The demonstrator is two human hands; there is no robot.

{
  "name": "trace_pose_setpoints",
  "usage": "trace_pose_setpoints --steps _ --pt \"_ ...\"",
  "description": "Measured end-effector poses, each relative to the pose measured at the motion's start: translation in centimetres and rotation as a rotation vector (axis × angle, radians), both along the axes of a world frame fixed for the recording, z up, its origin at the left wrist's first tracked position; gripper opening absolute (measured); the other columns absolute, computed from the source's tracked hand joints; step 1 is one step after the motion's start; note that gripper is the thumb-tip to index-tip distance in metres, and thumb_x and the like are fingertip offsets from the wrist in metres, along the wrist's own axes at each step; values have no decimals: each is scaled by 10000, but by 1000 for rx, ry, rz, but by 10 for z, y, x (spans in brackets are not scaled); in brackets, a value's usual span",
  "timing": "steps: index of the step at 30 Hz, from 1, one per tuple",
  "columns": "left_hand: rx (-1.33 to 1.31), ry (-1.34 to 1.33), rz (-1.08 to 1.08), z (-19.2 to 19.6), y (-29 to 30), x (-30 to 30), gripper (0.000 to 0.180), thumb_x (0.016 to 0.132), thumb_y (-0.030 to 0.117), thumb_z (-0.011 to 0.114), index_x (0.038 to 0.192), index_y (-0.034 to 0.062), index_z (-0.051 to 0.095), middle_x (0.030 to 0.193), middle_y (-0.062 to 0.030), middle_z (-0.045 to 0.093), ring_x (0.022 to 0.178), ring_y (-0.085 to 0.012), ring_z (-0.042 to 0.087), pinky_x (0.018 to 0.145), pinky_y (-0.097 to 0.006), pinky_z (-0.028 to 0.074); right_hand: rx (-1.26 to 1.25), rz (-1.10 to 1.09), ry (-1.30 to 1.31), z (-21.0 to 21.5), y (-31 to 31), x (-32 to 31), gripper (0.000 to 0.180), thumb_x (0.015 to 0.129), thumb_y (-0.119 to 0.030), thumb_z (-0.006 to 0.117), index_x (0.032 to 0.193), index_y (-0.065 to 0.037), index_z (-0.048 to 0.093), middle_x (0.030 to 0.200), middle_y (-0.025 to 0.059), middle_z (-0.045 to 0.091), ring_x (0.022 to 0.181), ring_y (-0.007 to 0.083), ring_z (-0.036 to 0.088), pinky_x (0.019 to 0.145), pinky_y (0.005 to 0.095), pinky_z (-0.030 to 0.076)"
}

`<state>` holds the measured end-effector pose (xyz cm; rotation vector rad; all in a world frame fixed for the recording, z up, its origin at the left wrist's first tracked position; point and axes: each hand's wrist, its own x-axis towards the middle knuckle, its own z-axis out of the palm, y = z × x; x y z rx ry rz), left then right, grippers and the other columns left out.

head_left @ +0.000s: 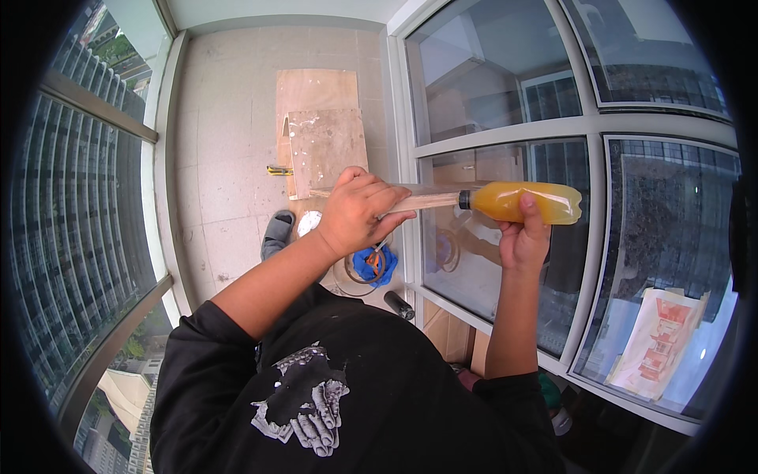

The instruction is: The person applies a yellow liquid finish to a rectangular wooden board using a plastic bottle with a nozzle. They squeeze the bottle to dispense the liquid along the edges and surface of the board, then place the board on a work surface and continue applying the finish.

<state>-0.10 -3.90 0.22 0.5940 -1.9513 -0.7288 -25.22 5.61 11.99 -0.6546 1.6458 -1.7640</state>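
My left hand (359,209) is closed around a pale wooden strip (433,201), which lies roughly level across the middle of the view. The part inside the fingers is hidden. To the right, my right hand (525,241) grips a clear plastic bottle (496,201) of yellow liquid, thumb on its near side. The bottle lies on its side, its black cap (464,200) pointing left at the strip's right end. Cap and strip look to be touching, though any small gap there is too fine to make out.
Paint-spotted wooden boards (328,150) lie ahead on the tiled floor (225,174), with a yellow utility knife (279,170) at their left edge. Below my hands are a blue plastic bag (377,265) and a black cylinder (399,304). Framed glass (505,245) stands close on the right.
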Motion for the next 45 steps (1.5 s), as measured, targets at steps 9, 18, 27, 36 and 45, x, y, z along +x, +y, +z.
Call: trace_pose_setpoints --steps 9,18,27,36,45 --pt "11 4 -1 -1 -2 0 344 758 239 841 1029 79 704 842 -43 698 785 -214 631 819 -356 425 0 134 429 16 -1 16 422 815 -36 816 1174 10 601 1126 161 686 1018 240 683 939 357 547" --pt "-7 6 1 1 -2 -2 337 753 233 846 1020 77 714 839 -38 702 763 -210 621 804 -346 424 78 150 489 20 -3 35 347 818 -36 821 1115 21 651 1058 106 698 940 169 674 904 298 534" --pt "9 -31 -10 7 -4 0 330 746 231 850 1010 81 720 829 -35 700 758 -210 626 809 -349 421 47 118 521 16 0 41 389 808 2 822 1149 22 637 1037 88 696 948 148 674 861 285 551" --pt "83 -74 -104 7 -15 1 331 740 252 853 981 64 724 835 -58 713 788 -220 660 825 -358 424 -8 83 404 2 1 48 450 798 19 821 1190 7 600 1083 81 679 964 143 660 894 291 533" --pt "113 -83 -201 2 -25 1 328 738 241 855 982 67 723 874 -47 733 798 -214 674 829 -355 428 103 -74 464 7 -9 49 219 818 -2 799 1008 -8 690 954 52 713 870 131 669 814 264 523"
